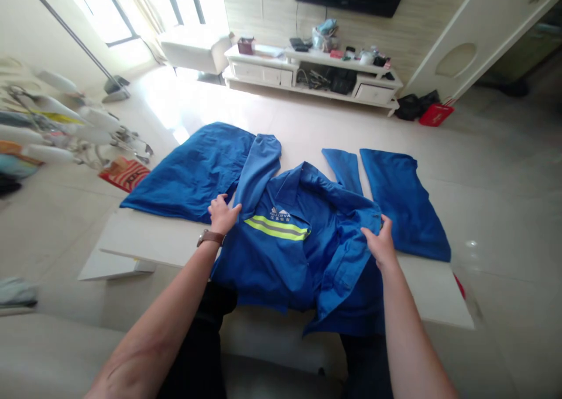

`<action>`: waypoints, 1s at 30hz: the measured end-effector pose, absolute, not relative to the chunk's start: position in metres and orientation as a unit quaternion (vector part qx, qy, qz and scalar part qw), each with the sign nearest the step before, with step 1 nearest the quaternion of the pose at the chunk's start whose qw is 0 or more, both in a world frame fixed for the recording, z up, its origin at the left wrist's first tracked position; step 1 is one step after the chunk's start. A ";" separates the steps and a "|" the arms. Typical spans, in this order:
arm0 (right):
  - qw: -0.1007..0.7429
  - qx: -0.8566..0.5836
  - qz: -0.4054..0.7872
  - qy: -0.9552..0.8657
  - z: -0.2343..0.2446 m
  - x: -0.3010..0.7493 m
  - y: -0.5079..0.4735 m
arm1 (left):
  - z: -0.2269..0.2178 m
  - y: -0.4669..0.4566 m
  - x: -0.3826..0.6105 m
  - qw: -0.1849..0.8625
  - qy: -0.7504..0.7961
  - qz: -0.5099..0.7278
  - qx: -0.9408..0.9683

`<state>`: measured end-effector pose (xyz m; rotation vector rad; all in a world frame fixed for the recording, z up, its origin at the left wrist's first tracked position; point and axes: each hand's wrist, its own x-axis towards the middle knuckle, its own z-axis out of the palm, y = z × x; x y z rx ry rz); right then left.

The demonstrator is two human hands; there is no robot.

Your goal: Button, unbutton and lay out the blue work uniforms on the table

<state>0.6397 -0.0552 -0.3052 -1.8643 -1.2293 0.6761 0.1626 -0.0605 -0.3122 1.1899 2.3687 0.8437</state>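
White tabletop (pixel 439 287) low in the frame bears the blue jacket (pixel 272 267) at centre, collar up-frame, between the right hand (pixel 381 244), pinching its front panel (pixel 351 261), and the left hand (pixel 223 216), fingers spread by the sleeve (pixel 260 176), grip unclear

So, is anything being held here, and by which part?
The right hand holds the blue jacket by the outer edge of its opened front panel. The left hand is at the sleeve; whether it grips the cloth cannot be told.

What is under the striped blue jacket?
The white table shows to both sides of the jacket; its middle is covered, so anything else lying there can't be seen.
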 end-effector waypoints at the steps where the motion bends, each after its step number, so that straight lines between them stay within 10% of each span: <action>1: 0.378 -0.734 0.281 -0.490 -0.307 0.641 -0.055 | -0.314 -0.048 0.154 0.200 0.829 0.326 0.408; 17: 0.372 -0.717 0.201 -0.554 -0.306 0.617 -0.053 | -0.279 0.001 0.195 0.602 0.565 0.397 0.401; 21: 0.263 -0.802 0.139 -0.518 -0.315 0.629 -0.059 | -0.286 -0.019 0.196 0.659 0.606 0.349 0.278; 26: 0.113 -0.811 0.256 -0.513 -0.334 0.629 -0.052 | -0.264 0.005 0.200 0.649 0.609 0.342 0.302; 30: 0.145 -0.811 0.227 -0.519 -0.328 0.618 -0.024 | -0.212 0.048 0.178 0.529 0.559 0.528 0.359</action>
